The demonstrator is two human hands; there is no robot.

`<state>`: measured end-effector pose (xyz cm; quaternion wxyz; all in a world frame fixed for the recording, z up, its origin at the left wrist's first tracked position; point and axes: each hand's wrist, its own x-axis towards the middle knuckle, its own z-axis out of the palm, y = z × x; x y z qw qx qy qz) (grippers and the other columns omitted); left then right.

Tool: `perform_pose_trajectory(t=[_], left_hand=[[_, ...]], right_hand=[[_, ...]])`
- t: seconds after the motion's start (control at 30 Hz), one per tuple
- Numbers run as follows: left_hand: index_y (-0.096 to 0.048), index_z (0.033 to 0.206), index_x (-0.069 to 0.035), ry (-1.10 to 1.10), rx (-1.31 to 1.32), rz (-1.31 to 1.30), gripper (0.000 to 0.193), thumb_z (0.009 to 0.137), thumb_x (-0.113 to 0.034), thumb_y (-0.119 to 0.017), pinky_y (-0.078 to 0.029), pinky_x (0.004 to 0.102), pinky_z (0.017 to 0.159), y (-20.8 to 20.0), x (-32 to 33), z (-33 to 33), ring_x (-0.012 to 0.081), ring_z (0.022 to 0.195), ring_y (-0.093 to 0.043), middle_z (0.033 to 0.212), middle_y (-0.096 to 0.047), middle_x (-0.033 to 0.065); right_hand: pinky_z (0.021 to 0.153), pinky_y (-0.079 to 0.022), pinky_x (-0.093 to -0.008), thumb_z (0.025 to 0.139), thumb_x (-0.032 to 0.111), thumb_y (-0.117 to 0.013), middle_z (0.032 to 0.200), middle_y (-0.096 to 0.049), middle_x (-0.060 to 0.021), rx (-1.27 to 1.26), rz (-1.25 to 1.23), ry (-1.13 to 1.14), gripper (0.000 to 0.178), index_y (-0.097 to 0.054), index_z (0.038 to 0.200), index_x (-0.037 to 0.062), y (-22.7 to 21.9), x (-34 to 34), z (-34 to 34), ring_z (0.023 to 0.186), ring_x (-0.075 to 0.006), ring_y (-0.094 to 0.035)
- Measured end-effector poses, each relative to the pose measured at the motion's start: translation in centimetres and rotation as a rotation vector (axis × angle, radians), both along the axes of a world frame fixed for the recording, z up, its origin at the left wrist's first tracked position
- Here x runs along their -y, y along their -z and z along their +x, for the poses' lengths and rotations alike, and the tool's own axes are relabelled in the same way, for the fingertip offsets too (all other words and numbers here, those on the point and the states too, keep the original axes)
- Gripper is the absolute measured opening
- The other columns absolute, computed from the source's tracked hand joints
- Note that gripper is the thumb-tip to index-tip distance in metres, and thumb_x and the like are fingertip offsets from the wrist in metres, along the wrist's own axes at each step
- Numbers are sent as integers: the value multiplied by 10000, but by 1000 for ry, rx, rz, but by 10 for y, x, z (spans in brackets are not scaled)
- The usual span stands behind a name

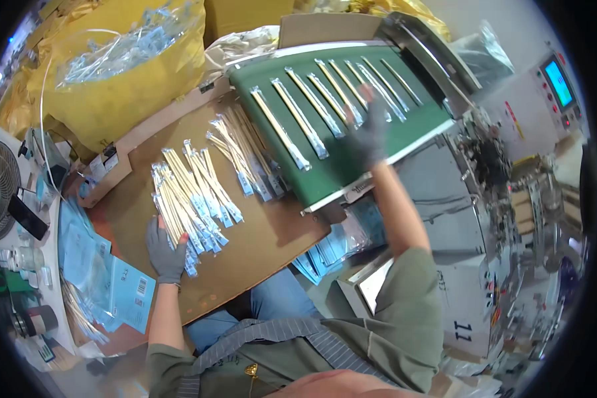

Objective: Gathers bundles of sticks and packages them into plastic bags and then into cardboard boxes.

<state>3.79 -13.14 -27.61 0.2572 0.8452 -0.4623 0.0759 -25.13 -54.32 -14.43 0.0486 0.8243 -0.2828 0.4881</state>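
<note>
The left hand (pixel 165 249), in a grey glove, rests with fingers spread on the near end of a fanned stack of wrapped chopstick packets (pixel 189 199), pinning them against a brown cardboard sheet (pixel 259 249) that lies across the person's lap. A second heap of packets (pixel 242 149) lies farther up the sheet, just beside the conveyor. The right hand (pixel 368 136), also gloved, reaches out over the green conveyor belt (pixel 341 162), fingers loosely open and touching single packets (pixel 331 99) lying in a row across it; it grips nothing that I can see. Yellow sacks (pixel 113 86) stand behind the sheet, blue paper sleeves (pixel 123 292) lie at the left.
</note>
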Motion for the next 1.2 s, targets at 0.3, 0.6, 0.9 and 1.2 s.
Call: perform_pose_trajectory(t=[0.3,0.6,0.9,1.2], left_hand=[[-426,1353,16,3,-60,-28,715,821,-409,-643,-321,457,1036,-8,14,-8,405,1228,-427,1340,-445,252],[-410,1364,8,-40,-4,42,750,817,-460,-621,-315,465,1036,-13,3,-4,402,1229,-423,1339,-444,258],[-401,1323,73,-57,-325,-88,754,878,-521,-531,-316,443,1047,-13,57,-35,380,1245,-425,1301,-469,280],[-610,1075,8,-153,-1763,-752,499,819,-411,-697,-509,298,711,-38,84,6,159,842,-629,935,-651,90]], right_hand=[[1022,-389,-377,640,611,-729,1299,-549,-177,-250,726,885,970,-423,1394,81,29,214,-128,1202,-364,-510],[1019,-391,-368,926,329,-523,1294,-533,-211,-393,409,-291,452,-528,1284,54,28,10,43,1221,-335,-503],[1044,-357,-422,808,663,-519,1354,-418,-301,-607,741,-27,919,-386,1347,-70,56,-124,174,1293,-389,-397],[798,-497,-351,718,513,-732,1003,-648,-187,-459,1433,-507,723,-554,1139,-47,111,-196,243,918,-260,-639]])
